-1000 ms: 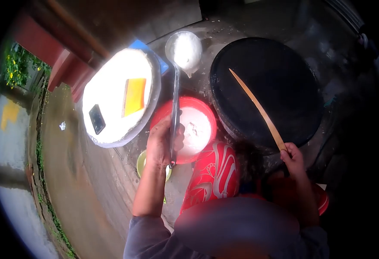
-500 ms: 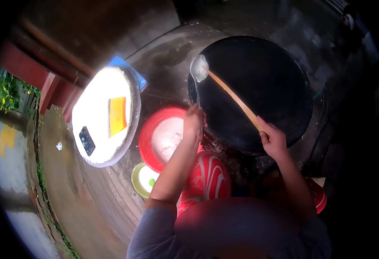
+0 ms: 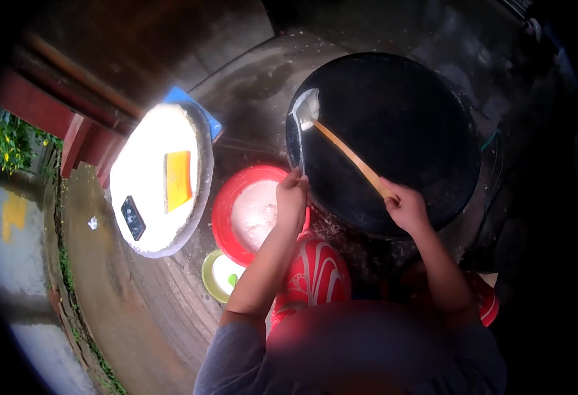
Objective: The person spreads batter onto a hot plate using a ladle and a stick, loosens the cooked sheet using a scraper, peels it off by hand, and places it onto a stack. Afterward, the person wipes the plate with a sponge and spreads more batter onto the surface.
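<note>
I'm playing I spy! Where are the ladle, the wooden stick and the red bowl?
Ladle (image 3: 299,145), head view: on its handle.
Wooden stick (image 3: 351,157), head view: middle of its length.
Red bowl (image 3: 222,219), head view: its left side.

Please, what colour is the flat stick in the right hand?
The stick is light brown; it shows best in the head view.

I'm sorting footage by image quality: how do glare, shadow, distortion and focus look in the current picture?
All in the head view: glare washes out the round white surface; deep shadow lies right of the black round plate; corners are black and the grassy line at left curves; the rounded shape at bottom is blurred, while the wooden strip looks sharper.
</note>
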The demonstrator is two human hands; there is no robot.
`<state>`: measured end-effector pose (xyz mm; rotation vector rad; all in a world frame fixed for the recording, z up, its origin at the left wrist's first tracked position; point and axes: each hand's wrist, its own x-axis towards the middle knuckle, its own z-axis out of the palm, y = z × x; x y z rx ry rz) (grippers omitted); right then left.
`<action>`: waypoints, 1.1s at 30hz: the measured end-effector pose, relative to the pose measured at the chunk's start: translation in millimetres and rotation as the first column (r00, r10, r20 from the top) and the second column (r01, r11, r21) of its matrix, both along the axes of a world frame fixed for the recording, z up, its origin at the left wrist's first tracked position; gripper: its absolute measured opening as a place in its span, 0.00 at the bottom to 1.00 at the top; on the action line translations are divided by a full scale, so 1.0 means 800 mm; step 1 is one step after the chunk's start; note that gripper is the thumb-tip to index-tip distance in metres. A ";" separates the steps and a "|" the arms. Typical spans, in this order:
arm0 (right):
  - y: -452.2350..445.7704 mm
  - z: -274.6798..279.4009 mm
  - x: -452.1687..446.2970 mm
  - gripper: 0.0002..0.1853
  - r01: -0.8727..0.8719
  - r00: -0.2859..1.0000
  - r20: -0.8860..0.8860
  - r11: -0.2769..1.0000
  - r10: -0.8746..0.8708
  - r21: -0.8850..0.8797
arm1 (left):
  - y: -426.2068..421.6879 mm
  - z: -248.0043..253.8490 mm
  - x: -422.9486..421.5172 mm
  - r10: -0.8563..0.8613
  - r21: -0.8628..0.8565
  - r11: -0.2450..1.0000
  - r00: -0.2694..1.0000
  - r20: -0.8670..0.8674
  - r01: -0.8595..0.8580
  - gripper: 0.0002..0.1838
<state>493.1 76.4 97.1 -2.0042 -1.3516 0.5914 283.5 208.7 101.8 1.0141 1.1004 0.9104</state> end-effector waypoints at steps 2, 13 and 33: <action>-0.005 0.004 0.006 0.24 0.001 1.000 -0.017 1.000 0.000 0.025 | 0.028 -0.024 0.009 -0.002 -0.109 0.994 1.000 -0.021 0.000 0.16; -0.012 -0.018 0.035 0.28 -0.397 0.644 0.746 0.908 0.173 0.132 | 0.105 0.098 0.012 -0.098 -0.219 0.941 0.824 0.558 0.260 0.16; 0.112 -0.024 0.025 0.22 0.029 0.992 0.119 0.996 -0.039 0.090 | -0.021 0.049 -0.150 0.306 -0.394 0.765 0.251 0.918 0.509 0.22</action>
